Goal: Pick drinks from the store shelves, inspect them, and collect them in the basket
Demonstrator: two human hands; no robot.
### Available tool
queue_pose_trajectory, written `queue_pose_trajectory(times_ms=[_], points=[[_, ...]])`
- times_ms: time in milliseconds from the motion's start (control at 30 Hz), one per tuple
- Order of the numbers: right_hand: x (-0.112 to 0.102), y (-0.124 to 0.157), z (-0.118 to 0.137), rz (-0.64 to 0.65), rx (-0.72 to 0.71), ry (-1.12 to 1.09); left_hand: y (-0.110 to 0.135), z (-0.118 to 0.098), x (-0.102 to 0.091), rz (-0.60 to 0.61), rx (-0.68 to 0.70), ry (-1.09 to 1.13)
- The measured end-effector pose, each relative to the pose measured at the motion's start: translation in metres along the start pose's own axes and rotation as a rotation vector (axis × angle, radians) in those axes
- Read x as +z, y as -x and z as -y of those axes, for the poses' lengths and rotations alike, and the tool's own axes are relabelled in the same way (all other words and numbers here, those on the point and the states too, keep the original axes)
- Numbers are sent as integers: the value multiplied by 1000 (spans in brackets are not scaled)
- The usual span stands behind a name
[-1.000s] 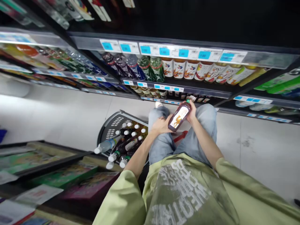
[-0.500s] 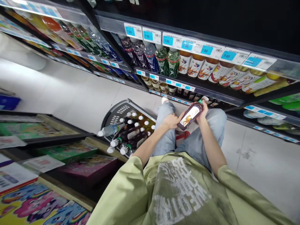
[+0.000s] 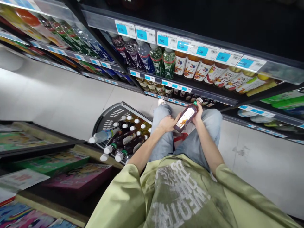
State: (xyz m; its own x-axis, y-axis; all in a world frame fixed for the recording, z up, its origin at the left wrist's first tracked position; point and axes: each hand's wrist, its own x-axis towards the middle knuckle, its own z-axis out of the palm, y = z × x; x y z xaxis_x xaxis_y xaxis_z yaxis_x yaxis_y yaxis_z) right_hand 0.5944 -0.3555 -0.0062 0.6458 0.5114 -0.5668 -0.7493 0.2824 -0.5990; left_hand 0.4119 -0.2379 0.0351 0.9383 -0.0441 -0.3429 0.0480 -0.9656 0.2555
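Above my knees, a dark drink bottle [image 3: 186,117] is tilted, with its white cap to the upper right and its white label facing up. My right hand [image 3: 198,114] is wrapped round its upper part near the green neck band. At the bottle's lower end, my left hand [image 3: 167,123] touches its side, fingers closed in against it and partly hidden. To my left on the floor stands a grey shopping basket [image 3: 111,117], packed with several white-capped bottles. A clear bottle [image 3: 101,136] leans out over the basket's near-left side.
A drinks shelf [image 3: 213,95] with rows of bottles and price tags runs across in front. Behind the basket, at lower left, a display shelf holds a green box [image 3: 57,161] and a pink box [image 3: 80,177]. Pale tiled floor [image 3: 247,152] shows on both sides.
The view has shifted, so shelves, basket and hands appear farther left. The left fingers look straighter along the bottle's lower side. The bottle stays between both hands.
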Motion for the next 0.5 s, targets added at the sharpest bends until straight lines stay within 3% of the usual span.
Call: queue_pose_trajectory(times_ms=[267, 500], points=[[1, 0, 0, -6, 2, -3, 0, 2, 2, -66, -14, 84], [-2, -2, -2, -5, 6, -1, 0, 4, 0, 0, 12, 5]])
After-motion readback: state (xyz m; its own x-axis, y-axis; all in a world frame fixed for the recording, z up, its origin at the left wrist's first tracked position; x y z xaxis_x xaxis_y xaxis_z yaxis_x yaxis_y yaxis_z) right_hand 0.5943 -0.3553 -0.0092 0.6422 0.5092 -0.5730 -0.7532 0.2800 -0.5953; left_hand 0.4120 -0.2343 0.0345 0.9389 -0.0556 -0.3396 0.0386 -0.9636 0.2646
